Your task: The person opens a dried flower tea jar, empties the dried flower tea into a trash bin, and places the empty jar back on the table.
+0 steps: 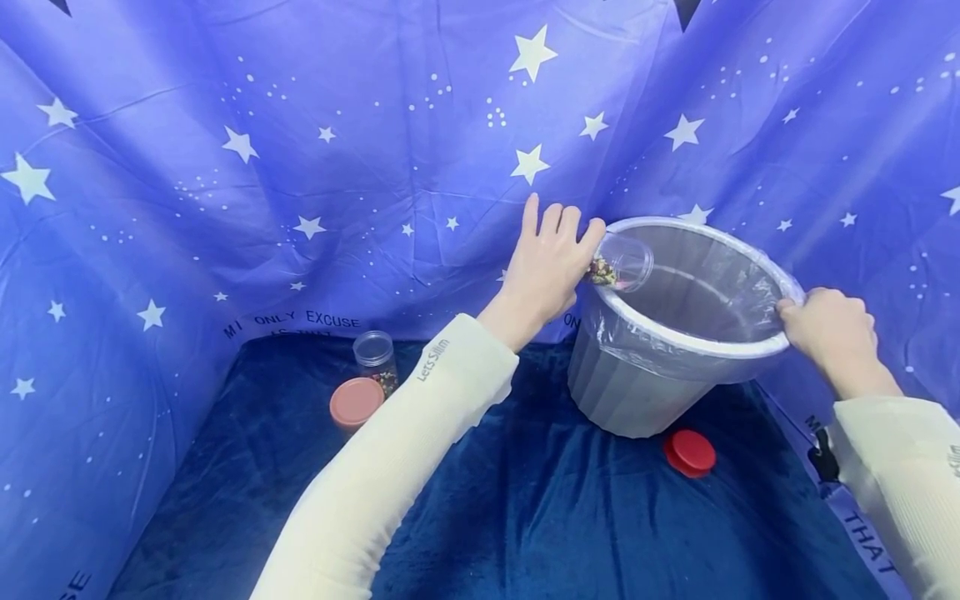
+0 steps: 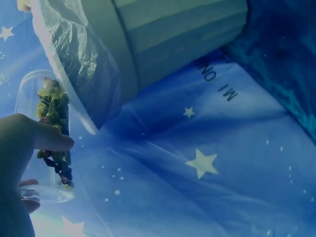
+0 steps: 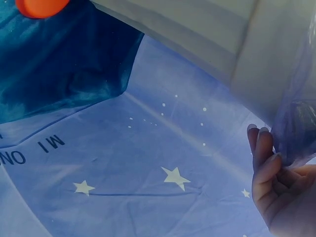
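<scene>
My left hand [image 1: 546, 267] grips a clear plastic jar [image 1: 633, 260] tipped onto its side, its mouth over the near left rim of a grey trash bin [image 1: 637, 396]. Dried flower buds [image 2: 52, 106], yellowish and dark red, lie along the jar's lower wall. The left thumb crosses the jar in the left wrist view. A clear bag [image 1: 660, 346] lines the bin and folds over its rim. On the right, my right hand [image 1: 832, 337] holds that rim, thumb on the inner side and fingers outside, pinching the bag there.
A red lid [image 1: 692, 452] lies on the dark blue cloth [image 1: 525, 500] in front of the bin. To the left stand an uncapped clear jar [image 1: 374, 350] with similar contents and a jar with a pink lid [image 1: 357, 402]. Star-printed curtain [image 1: 405, 167] surrounds the back and sides.
</scene>
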Motion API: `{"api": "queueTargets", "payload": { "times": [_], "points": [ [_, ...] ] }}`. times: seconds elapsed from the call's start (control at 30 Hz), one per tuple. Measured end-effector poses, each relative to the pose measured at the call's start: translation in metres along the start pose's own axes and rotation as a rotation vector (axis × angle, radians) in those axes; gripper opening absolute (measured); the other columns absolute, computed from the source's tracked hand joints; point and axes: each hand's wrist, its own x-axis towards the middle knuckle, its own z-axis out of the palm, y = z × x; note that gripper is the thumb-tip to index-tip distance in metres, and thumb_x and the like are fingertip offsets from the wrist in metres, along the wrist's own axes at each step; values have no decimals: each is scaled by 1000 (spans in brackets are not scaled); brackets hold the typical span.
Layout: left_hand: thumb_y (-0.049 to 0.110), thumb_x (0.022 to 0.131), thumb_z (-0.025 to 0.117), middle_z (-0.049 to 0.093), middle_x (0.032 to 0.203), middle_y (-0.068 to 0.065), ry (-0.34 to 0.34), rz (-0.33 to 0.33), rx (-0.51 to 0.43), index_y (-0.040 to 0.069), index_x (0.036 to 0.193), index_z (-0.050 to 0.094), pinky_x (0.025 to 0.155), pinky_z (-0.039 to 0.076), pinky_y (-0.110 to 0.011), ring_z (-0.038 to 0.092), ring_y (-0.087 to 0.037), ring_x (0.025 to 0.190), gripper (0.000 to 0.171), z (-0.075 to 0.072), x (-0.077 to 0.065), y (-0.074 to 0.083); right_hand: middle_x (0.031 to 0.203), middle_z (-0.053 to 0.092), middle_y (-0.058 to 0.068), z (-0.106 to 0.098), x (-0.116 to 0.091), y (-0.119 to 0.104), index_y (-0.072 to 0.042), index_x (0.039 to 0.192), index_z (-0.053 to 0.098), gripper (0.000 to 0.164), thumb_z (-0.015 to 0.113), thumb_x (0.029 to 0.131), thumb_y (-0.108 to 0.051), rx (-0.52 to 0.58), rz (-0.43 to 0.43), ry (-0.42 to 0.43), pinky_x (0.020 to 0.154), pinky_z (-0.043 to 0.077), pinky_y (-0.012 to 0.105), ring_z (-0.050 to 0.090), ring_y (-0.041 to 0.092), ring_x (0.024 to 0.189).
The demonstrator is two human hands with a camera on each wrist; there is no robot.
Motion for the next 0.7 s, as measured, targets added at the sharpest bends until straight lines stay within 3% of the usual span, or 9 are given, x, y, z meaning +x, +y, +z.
{"api": "queueTargets", "payload": {
  "times": [0.4, 0.57, 0.7],
  "points": [
    [18, 85, 62, 55, 124, -6, 99, 92, 32, 20, 129, 47, 115, 31, -49, 49, -27, 120, 47, -2, 7, 5, 114, 43, 50, 1, 1, 5, 17, 115, 48, 60, 35, 99, -39, -5, -8, -5, 68, 42, 64, 44, 70, 97],
    [5, 92, 44, 56, 122, -4, 181, 117, 40, 21, 126, 49, 114, 32, -46, 50, -25, 119, 38, 1, 8, 6, 113, 44, 50, 2, 1, 4, 17, 113, 49, 59, 36, 99, -39, -5, -16, -1, 67, 42, 64, 44, 70, 96],
    [-2, 97, 28, 56, 123, -4, 246, 135, 89, 20, 125, 50, 113, 34, -45, 50, -25, 120, 41, 3, 8, 7, 112, 45, 50, 1, 2, 2, 17, 112, 50, 59, 36, 99, -39, 0, -15, 1, 67, 42, 63, 45, 70, 96]
  ]
}}
